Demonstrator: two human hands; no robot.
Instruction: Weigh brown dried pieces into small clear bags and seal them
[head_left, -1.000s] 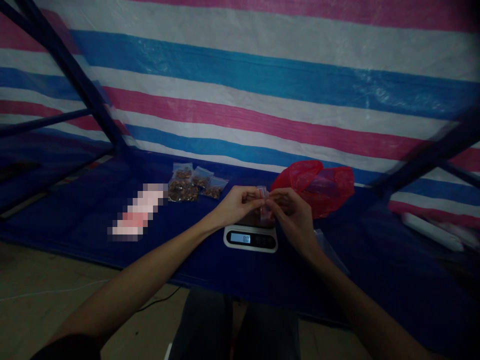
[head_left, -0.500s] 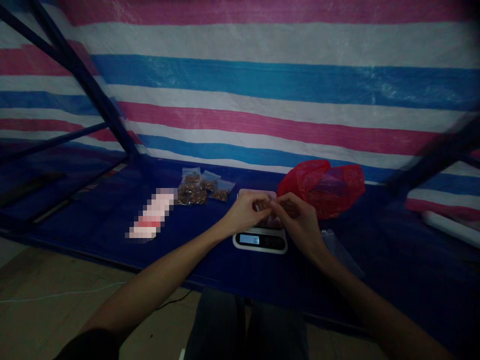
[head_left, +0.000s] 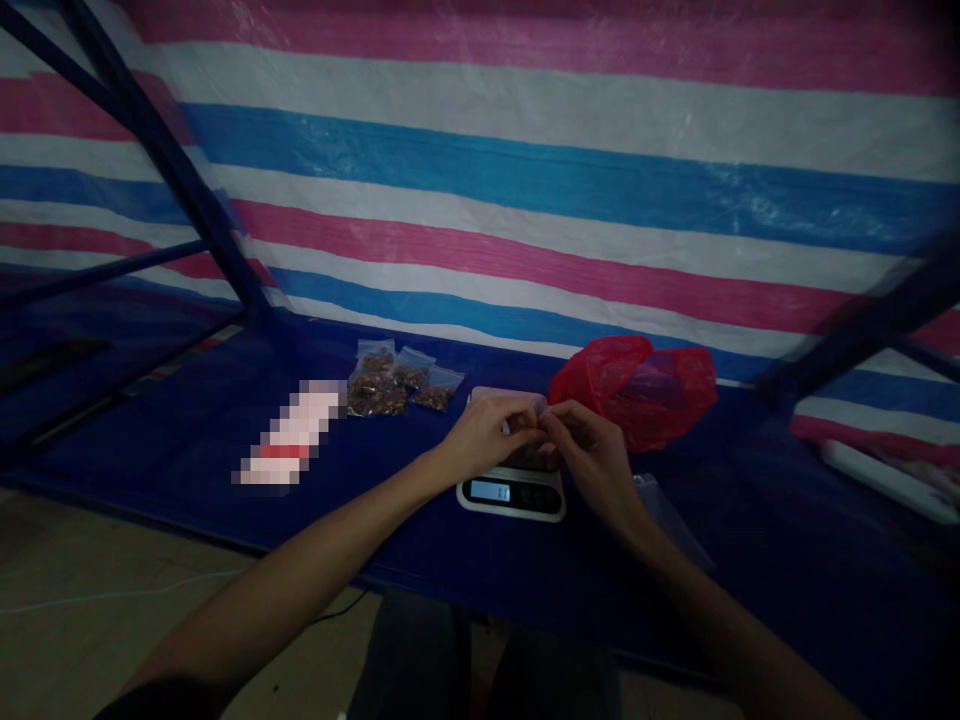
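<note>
Over a white kitchen scale (head_left: 469, 503) with a lit display, my left hand (head_left: 487, 432) and my right hand (head_left: 596, 455) meet, fingertips pinched close together. Between them is the edge of a small clear plastic bag (head_left: 538, 403), mostly hidden by my fingers. Both hands are closed on it. Just behind my right hand sits a crumpled red plastic bag (head_left: 637, 395), its mouth open. Under my right forearm, a flat clear bag (head_left: 671, 520) lies on the blue surface (head_left: 420, 540).
Several small clear zip bags of brown bits (head_left: 379, 392) lie together left of the scale. Nearer the left is a blurred-out pink and white item (head_left: 292, 430). Dark blue frame bars (head_left: 180, 190) rise at both sides, with a striped sheet (head_left: 480, 180) behind.
The view has shifted and tilted slightly. My hands stay together over the scale, with the fingers a little changed in position. The bags keep their places on the surface.
</note>
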